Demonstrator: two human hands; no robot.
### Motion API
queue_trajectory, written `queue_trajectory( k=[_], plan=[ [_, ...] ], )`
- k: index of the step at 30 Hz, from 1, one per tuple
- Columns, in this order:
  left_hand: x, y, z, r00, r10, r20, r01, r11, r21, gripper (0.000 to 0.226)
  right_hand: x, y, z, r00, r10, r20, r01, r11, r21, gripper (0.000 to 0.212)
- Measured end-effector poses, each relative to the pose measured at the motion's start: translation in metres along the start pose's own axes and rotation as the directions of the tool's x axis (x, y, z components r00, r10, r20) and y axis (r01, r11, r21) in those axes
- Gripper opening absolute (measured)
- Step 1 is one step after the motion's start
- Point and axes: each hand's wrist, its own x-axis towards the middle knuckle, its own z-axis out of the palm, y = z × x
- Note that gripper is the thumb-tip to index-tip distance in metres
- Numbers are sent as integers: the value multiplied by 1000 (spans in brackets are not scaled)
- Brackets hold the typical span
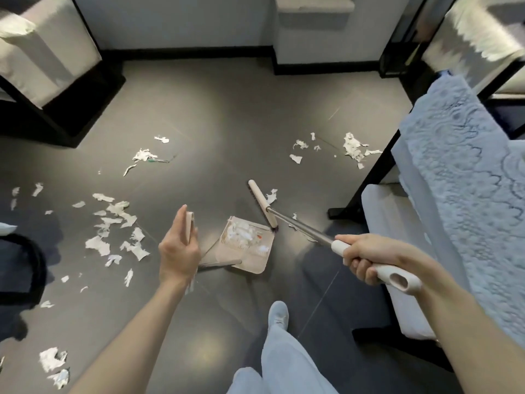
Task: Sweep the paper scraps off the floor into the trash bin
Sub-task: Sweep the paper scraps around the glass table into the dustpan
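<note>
- Head view: right hand [360, 258] is wrapped tight round the broom handle [393, 277]. The shaft runs away and left to the broom head [262, 203].
- Left hand [179, 250] pinches the top of the dustpan handle [189, 225] between thumb and fairly straight fingers.
- Dustpan [250, 251] sits on the floor [227, 123] just right of that hand, between the two hands.
- Broom head's long axis runs far-left to near-right. Its near end touches the pan's far right corner.
- Pan holds a heap of paper scraps [241, 236].
- Stray scrap [272, 196] lies just beside the brush on its right side, away from the pan. My read: the brush must get behind it, then pull toward the pan.
- Left cluster [119, 231], the biggest, lies left of the left hand and well apart from the brush.
- Far cluster [352, 147] lies near the bed [468, 194].
- Left hand is nearer the big cluster, but the broom is in the right, so pan and brush likely both shift left.
- Scraps look torn, white, crumpled and thin. Probably light and prone to skitter.
- Trash bin: can't pick one out for sure.
</note>
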Motion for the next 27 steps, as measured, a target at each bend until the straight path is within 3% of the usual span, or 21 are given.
queue_trajectory(
  k=[6,12,16,20,27],
  plan=[
    [51,22,-18,980,-122,-160,113,991,-68,57,17,-85,31,996,-77,48,78,997,-23,68],
    [109,21,-81,927,-232,-296,203,971,-124,60,36,-192,110,959,-173,223,214,962,-171,58],
    [155,-2,-140,889,-286,-356,211,949,-234,61,48,-269,188,920,-159,359,254,938,-234,39],
    [215,-43,-211,873,-326,-363,188,911,-367,65,59,-347,286,884,-159,440,305,909,-283,42],
    [331,-100,-325,836,-303,-458,194,943,-269,67,94,-447,455,823,-212,527,401,874,-274,51]
  ],
)
